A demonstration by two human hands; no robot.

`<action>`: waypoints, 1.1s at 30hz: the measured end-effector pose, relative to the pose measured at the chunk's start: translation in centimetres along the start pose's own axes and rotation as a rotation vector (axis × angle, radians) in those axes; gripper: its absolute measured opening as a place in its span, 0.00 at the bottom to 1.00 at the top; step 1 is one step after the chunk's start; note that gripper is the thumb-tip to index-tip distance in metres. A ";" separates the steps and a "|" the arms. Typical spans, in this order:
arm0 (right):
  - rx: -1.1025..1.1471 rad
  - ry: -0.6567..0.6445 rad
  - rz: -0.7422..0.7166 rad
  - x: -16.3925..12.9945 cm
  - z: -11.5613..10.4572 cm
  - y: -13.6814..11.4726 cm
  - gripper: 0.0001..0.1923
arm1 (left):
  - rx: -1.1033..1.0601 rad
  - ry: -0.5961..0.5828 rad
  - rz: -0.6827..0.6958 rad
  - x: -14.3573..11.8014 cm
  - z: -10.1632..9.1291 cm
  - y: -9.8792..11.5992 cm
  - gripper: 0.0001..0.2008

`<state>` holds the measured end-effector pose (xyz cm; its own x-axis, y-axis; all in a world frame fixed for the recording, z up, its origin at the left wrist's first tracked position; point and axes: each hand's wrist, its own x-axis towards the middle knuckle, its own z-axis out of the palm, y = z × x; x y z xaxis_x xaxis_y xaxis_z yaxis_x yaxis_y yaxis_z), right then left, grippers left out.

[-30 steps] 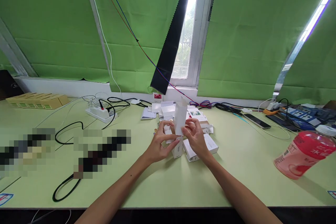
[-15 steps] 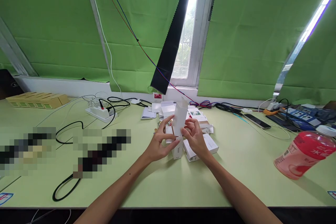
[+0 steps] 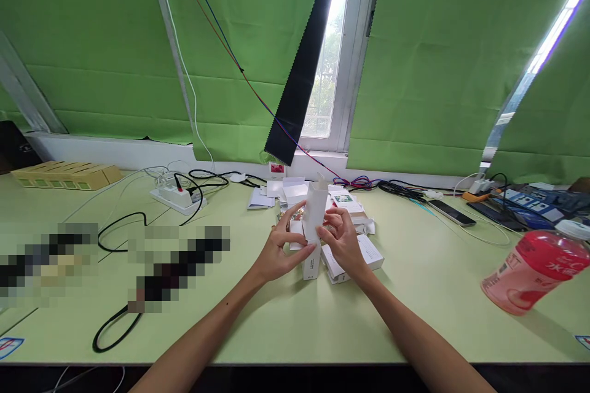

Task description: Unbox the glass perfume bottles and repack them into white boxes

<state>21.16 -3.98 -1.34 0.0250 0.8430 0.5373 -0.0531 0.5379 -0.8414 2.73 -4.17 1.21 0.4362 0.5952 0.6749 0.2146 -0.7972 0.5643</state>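
Observation:
A narrow white cardboard box [image 3: 316, 209] stands upright between my hands, its top flap raised. My left hand [image 3: 279, 253] is closed on its left side, thumb in front low down. On the right edge, the thumb and fingers of my right hand [image 3: 342, 239] grip the same box. Its lower end, with small print, shows beneath my left thumb. To the right, partly behind my right hand, flat white boxes [image 3: 369, 252] lie on the table. Behind the upright box is a heap of white cartons and papers [image 3: 295, 189], partly hidden.
On the right are a red-pink drink bottle [image 3: 530, 273] with a white cap and a phone [image 3: 450, 212]. A power strip [image 3: 171, 198] with cables lies back left, near yellow boxes [image 3: 69, 176]. A black cable loop [image 3: 99, 338] rests at the front left.
The upright box has shifted very slightly down and left, with its raised top flap at a slightly different angle. Both hands keep almost the same place and grip.

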 end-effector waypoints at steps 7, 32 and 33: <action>-0.013 -0.002 0.022 0.0 -0.1 0.0 0.23 | -0.015 0.009 -0.005 0.1 -0.2 0.0 0.12; -0.067 0.009 -0.012 -0.1 0.1 0.0 0.25 | -0.205 0.160 -0.170 0.2 -0.2 -0.6 0.18; -0.072 0.008 -0.015 -0.1 0.1 0.0 0.25 | -0.219 0.168 -0.176 0.2 -0.1 -0.5 0.17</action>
<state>21.10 -4.09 -1.42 0.0337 0.8347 0.5497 0.0191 0.5494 -0.8353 2.58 -3.61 1.09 0.2551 0.7449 0.6165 0.0726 -0.6506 0.7560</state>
